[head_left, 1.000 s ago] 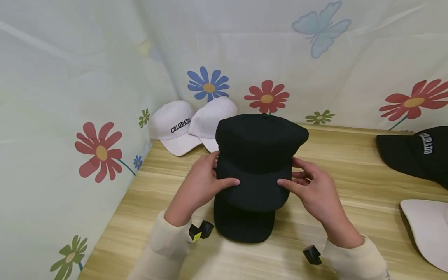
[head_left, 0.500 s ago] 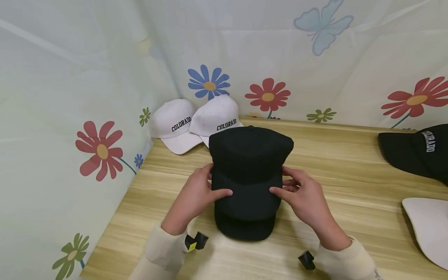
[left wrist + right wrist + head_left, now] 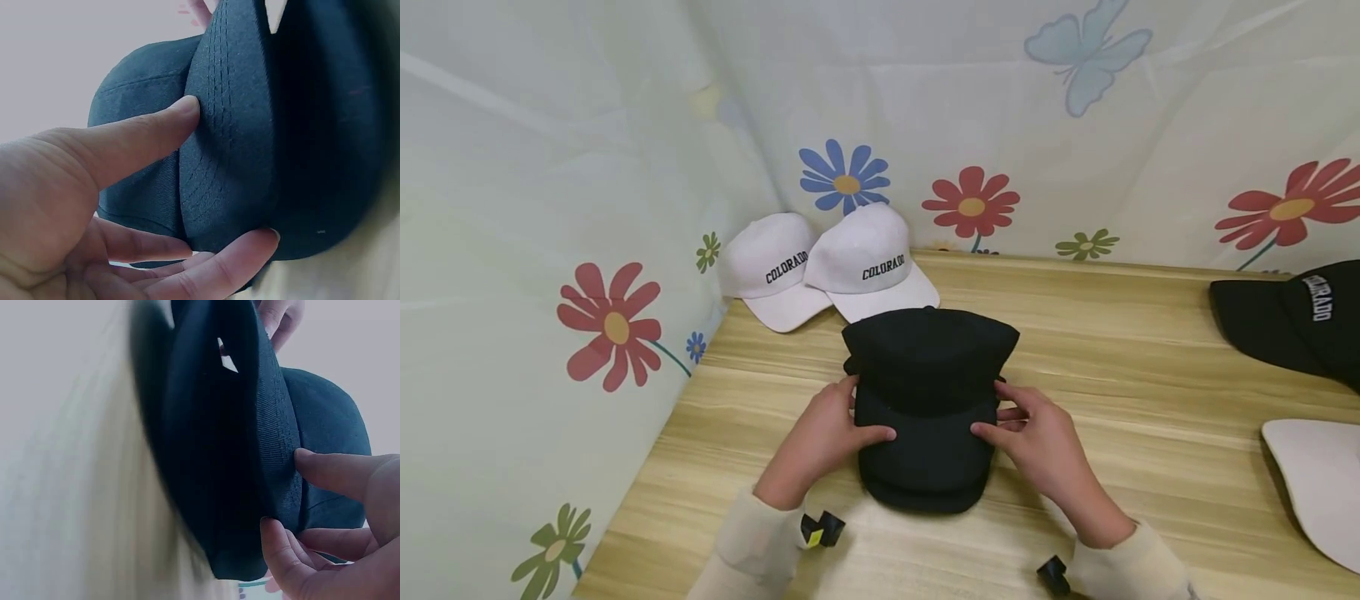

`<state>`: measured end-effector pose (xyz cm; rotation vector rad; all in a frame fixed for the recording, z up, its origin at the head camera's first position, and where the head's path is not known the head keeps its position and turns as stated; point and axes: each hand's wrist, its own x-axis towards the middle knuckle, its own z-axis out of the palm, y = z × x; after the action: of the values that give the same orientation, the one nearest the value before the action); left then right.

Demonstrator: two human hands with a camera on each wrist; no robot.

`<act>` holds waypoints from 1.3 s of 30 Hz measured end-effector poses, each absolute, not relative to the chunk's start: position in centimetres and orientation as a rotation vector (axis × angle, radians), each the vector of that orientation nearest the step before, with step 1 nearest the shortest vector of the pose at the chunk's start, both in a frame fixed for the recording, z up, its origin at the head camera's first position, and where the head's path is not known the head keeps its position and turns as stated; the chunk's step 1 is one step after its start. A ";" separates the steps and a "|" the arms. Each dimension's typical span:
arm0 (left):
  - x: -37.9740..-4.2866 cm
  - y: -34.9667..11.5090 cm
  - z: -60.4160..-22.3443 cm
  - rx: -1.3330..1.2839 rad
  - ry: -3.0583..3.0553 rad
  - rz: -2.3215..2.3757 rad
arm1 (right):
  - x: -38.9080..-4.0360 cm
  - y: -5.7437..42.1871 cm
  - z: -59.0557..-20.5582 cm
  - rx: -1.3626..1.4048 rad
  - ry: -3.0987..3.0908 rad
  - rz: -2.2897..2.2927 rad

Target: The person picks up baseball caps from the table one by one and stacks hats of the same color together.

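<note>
Both hands hold a black cap (image 3: 928,358) by the two sides of its brim. My left hand (image 3: 818,442) pinches the left side, thumb on top and fingers at the edge. On the right side my right hand (image 3: 1047,446) has the same pinch. A second black cap (image 3: 925,502) lies below on the wooden table, mostly covered by the held one; only its brim edge and bits of its sides show. In the left wrist view, the thumb (image 3: 150,134) presses near the brim's seam. A gap between the two brims shows in the right wrist view.
Two white COLORADO caps (image 3: 872,262) overlap at the back left, just behind the black caps. A black COLORADO cap (image 3: 1300,325) and a pale cap (image 3: 1318,492) lie at the right edge. Flower-printed cloth (image 3: 1150,167) bounds the wooden table (image 3: 1135,350) behind and at left.
Both hands have lowered the held cap toward me and slightly left, so its brim now nearly covers the lower cap's brim. The second white cap's lettering has come into view.
</note>
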<state>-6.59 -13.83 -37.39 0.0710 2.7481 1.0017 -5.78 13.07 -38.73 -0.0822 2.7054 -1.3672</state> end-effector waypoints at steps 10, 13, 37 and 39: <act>-6.5 -13.7 -38.4 0.138 2.753 0.963 | -4.9 13.3 -39.9 -0.072 2.741 -1.332; -6.5 -13.7 -38.5 0.144 2.741 0.947 | -4.6 13.2 -40.1 -0.070 2.747 -1.316; -6.0 -13.9 -39.0 0.189 2.719 0.892 | -4.0 13.5 -40.7 -0.135 2.739 -1.304; -5.9 -13.9 -38.9 0.187 2.723 0.891 | -4.0 13.5 -40.7 -0.140 2.738 -1.303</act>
<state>-5.94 -13.86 -38.91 0.1875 2.7225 0.8910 -4.04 13.49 -40.68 -0.1401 2.7381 -1.3033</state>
